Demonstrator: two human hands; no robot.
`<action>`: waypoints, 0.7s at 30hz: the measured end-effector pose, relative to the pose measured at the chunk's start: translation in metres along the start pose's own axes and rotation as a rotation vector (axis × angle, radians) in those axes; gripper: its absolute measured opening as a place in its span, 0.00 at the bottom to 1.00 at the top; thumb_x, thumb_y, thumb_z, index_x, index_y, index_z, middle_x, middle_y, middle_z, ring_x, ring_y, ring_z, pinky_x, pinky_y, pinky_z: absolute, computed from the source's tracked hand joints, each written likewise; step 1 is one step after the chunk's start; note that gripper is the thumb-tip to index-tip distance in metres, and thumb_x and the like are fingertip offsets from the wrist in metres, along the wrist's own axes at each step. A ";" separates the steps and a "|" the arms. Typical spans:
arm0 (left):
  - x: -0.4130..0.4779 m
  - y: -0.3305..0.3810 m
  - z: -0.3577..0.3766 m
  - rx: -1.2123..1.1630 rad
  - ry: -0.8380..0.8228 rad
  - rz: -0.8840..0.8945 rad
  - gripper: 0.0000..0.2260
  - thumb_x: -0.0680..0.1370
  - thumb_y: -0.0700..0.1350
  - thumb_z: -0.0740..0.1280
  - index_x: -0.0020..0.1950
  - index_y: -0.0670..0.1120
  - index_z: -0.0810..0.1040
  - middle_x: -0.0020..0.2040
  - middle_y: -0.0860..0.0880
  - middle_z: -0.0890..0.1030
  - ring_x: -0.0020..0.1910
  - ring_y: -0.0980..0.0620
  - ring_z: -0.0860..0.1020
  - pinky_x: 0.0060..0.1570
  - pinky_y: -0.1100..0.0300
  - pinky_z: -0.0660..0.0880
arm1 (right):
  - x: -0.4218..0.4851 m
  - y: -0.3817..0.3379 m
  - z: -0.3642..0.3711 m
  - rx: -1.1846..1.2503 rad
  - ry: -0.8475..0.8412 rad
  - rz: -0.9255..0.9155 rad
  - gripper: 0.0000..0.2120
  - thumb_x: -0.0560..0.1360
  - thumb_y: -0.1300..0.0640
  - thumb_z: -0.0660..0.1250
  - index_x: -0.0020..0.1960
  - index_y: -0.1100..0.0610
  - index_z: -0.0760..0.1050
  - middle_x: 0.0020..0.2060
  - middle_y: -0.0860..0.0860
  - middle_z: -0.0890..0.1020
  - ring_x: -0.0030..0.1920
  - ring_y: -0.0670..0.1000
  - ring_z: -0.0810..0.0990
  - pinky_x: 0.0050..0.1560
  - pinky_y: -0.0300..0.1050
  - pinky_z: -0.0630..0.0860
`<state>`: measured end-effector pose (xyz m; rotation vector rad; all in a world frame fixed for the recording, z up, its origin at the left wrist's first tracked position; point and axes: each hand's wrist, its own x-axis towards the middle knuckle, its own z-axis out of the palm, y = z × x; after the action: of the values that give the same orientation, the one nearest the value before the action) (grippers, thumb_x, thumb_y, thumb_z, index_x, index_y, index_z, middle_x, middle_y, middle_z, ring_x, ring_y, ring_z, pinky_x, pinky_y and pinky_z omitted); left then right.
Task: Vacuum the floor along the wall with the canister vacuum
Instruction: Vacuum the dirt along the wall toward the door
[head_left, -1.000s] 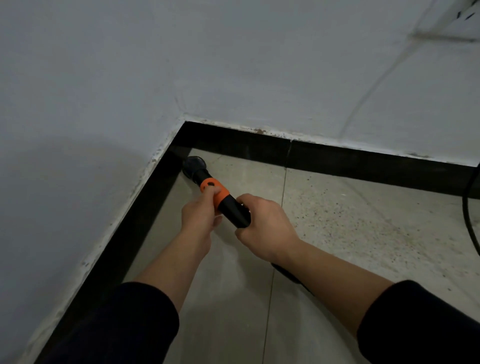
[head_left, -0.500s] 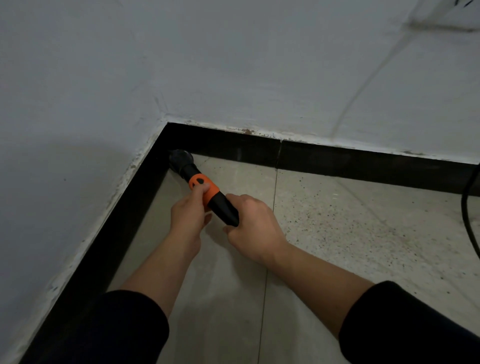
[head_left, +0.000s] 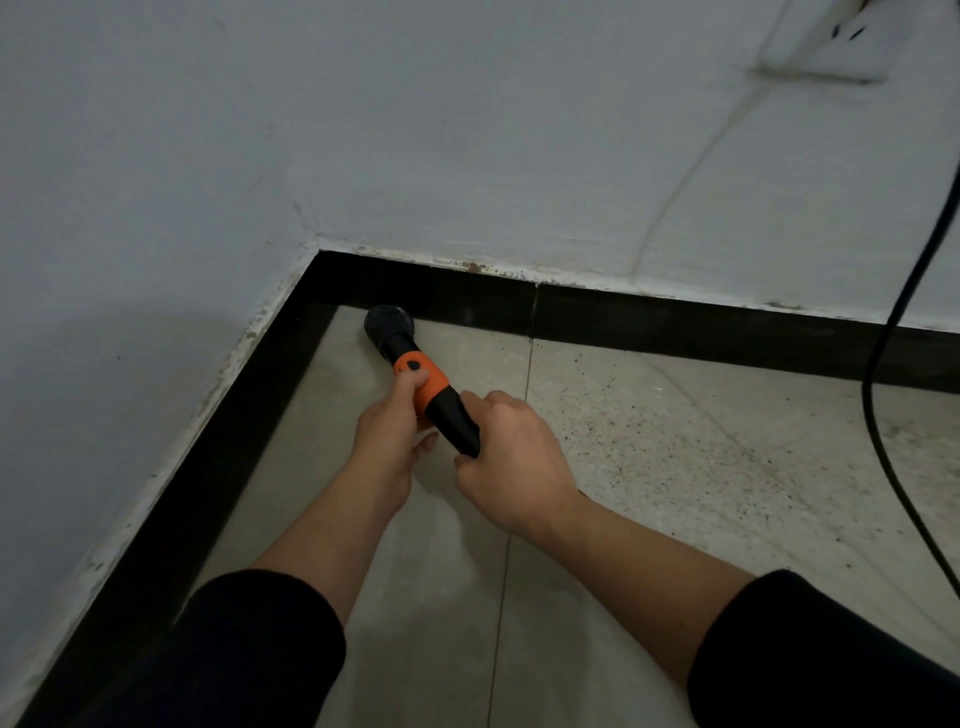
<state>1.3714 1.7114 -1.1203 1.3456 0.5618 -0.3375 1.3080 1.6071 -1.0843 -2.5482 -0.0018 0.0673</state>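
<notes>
The vacuum's black nozzle tube with an orange collar points into the room corner. Its round brush head sits on the floor against the back black skirting. My left hand grips the orange collar from the left, thumb on top. Further back, my right hand holds the black tube, and the hose behind it is hidden under my wrist. The canister is out of view.
White walls meet at the corner, with black skirting along both. A black cable hangs down the right side and trails over the speckled floor tiles. A white wall socket sits at the top right.
The brush head has shifted from the left skirting towards the back wall's skirting. Both hands kept their hold and moved with it. The view has tilted, showing more cable and the socket.
</notes>
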 end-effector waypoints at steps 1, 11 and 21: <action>-0.001 -0.001 0.002 0.006 -0.010 -0.004 0.13 0.77 0.51 0.66 0.57 0.45 0.75 0.49 0.48 0.81 0.51 0.51 0.79 0.45 0.58 0.74 | -0.003 0.002 -0.002 -0.003 0.002 0.004 0.12 0.71 0.62 0.66 0.53 0.55 0.70 0.42 0.49 0.70 0.43 0.50 0.70 0.40 0.41 0.67; -0.016 -0.010 0.031 0.019 -0.082 -0.032 0.15 0.77 0.52 0.66 0.58 0.45 0.74 0.51 0.47 0.81 0.54 0.50 0.79 0.49 0.57 0.74 | -0.019 0.019 -0.024 -0.039 0.038 0.040 0.12 0.71 0.63 0.65 0.47 0.52 0.65 0.41 0.50 0.70 0.41 0.50 0.69 0.35 0.39 0.64; -0.033 -0.020 0.060 0.053 -0.147 -0.065 0.15 0.78 0.52 0.65 0.60 0.45 0.73 0.53 0.47 0.80 0.50 0.52 0.79 0.45 0.58 0.73 | -0.039 0.041 -0.043 -0.062 0.052 0.100 0.10 0.70 0.63 0.65 0.47 0.54 0.67 0.41 0.50 0.70 0.41 0.50 0.69 0.38 0.41 0.66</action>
<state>1.3445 1.6459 -1.1105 1.3429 0.4772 -0.5033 1.2708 1.5488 -1.0697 -2.6102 0.1461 0.0400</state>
